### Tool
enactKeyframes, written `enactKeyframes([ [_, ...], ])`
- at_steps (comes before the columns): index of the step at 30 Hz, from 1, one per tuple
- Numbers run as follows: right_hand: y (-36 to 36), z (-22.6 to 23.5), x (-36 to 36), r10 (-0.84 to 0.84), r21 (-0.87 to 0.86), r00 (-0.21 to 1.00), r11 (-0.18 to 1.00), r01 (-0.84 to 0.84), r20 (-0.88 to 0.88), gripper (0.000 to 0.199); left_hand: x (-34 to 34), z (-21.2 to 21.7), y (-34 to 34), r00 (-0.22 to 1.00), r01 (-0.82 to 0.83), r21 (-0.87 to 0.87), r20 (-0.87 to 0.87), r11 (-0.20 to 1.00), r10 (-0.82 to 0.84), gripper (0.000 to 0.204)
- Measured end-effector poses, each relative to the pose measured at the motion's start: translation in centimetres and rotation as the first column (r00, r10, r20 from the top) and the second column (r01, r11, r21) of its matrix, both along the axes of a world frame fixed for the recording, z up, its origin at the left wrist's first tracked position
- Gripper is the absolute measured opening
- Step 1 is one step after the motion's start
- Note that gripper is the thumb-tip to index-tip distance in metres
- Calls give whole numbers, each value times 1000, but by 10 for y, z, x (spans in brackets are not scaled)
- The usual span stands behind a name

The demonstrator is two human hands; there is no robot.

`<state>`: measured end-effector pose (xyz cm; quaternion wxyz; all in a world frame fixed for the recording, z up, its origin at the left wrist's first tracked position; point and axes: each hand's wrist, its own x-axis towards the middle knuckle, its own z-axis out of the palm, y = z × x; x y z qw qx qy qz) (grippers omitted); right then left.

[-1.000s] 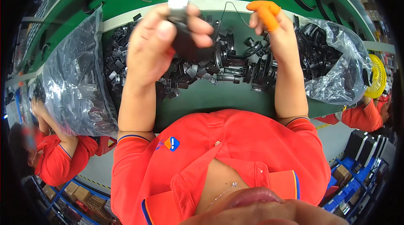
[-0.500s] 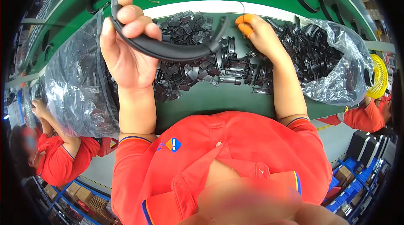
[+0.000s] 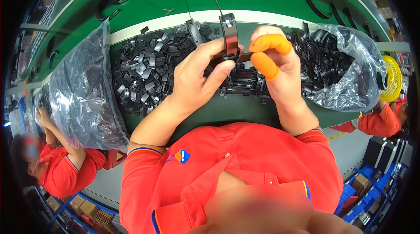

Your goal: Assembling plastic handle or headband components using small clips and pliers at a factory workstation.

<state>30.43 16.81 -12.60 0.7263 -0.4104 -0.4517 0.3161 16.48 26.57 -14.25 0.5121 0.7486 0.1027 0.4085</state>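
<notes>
My left hand (image 3: 197,74) grips a black curved headband (image 3: 230,37), thumb and fingers closed around it over the middle of the bench. A thin wire runs up from the headband's upright end, and its other end (image 3: 194,32) shows behind my fingers. My right hand (image 3: 282,63), with orange finger cots (image 3: 266,66) on two digits, is close beside the headband. Its fingers are pinched at a small dark piece (image 3: 246,56) by the headband; its kind I cannot make out. Small black plates (image 3: 151,65) are heaped to the left, and curved black parts (image 3: 245,83) lie beneath my hands.
A clear plastic bag (image 3: 83,89) stands at the left; another bag (image 3: 345,91), holding black parts, lies open at the right. Further headbands (image 3: 317,6) rest on the green surface beyond the white ledge (image 3: 258,16). A yellow fan (image 3: 393,78) and co-workers flank the bench.
My left hand has brought the headband down and right, turning it so one end stands up. My right hand has come back from the parts toward the headband.
</notes>
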Motion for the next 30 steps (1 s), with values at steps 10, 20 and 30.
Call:
enactKeyframes([
  [10, -7, 3, 4, -128, -3, 876, 989, 146, 464, 18, 1, -2, -6, 999, 32, -63, -6, 997, -33, 36],
  [20, -5, 3, -3, 159, -240, 987, 958, -156, -4, 31, -3, 0, -10, 973, 210, -78, -81, 975, -216, 32],
  [30, -8, -4, -9, -6, -164, 955, 985, 57, 295, 28, 0, -4, -25, 907, 417, -481, 163, 771, -389, 29],
])
